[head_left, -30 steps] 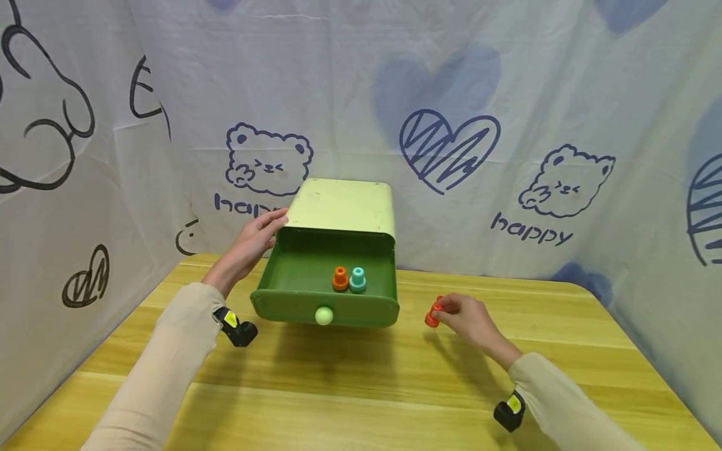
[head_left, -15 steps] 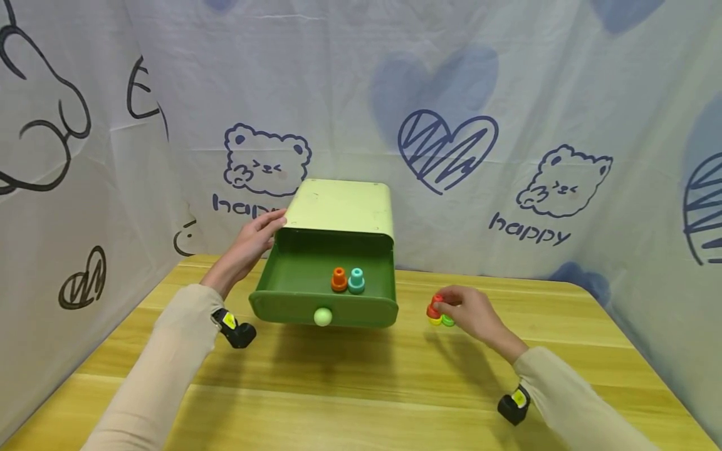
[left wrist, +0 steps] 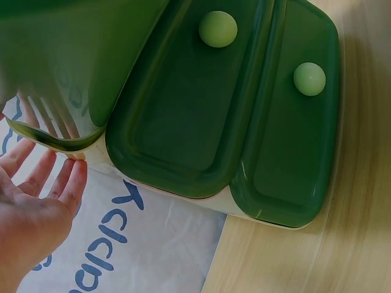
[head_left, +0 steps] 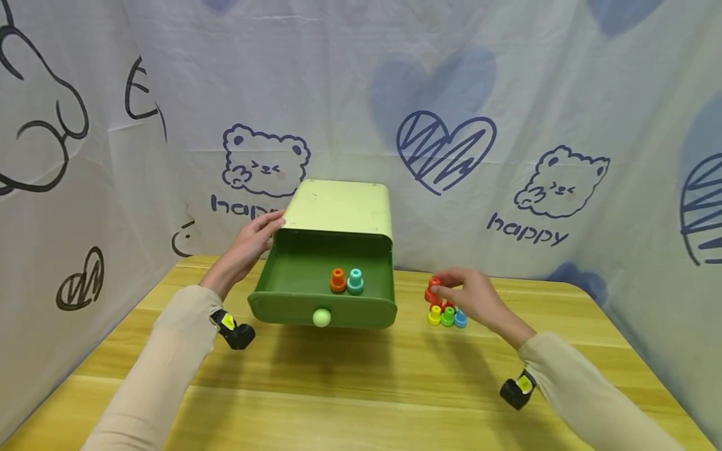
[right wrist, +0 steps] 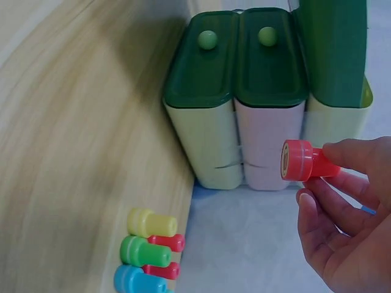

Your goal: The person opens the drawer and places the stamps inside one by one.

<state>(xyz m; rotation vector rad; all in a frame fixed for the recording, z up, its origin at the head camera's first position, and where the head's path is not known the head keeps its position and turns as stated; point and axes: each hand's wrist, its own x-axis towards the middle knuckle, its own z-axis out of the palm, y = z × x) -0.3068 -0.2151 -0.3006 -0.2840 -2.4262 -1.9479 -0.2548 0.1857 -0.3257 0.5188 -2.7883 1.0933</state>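
Note:
My right hand point(head_left: 472, 302) pinches a small red toy stamp point(head_left: 432, 290) between thumb and fingers, raised above the table; its round flat face point(right wrist: 285, 161) shows in the right wrist view. Below it, a yellow stamp point(head_left: 434, 316), a green one point(head_left: 448, 316) and a blue one point(head_left: 460, 318) stand in a row, with red ones point(right wrist: 166, 242) partly hidden behind. My left hand point(head_left: 244, 249) rests with extended fingers against the left side of a pale green cabinet point(head_left: 341, 203). Its pulled-out top drawer point(head_left: 324, 309) holds an orange stamp point(head_left: 338, 280) and a turquoise stamp point(head_left: 355, 282), both upright.
Two closed green drawers point(left wrist: 183, 97) with round knobs lie under the pulled-out one. The cabinet stands near the back of a wooden table point(head_left: 350, 401). A printed white cloth point(head_left: 350, 113) hangs behind and along both sides.
My right hand has lifted the red stamp up from the group, uncovering the yellow, green and blue stamps. My left hand keeps its place on the cabinet.

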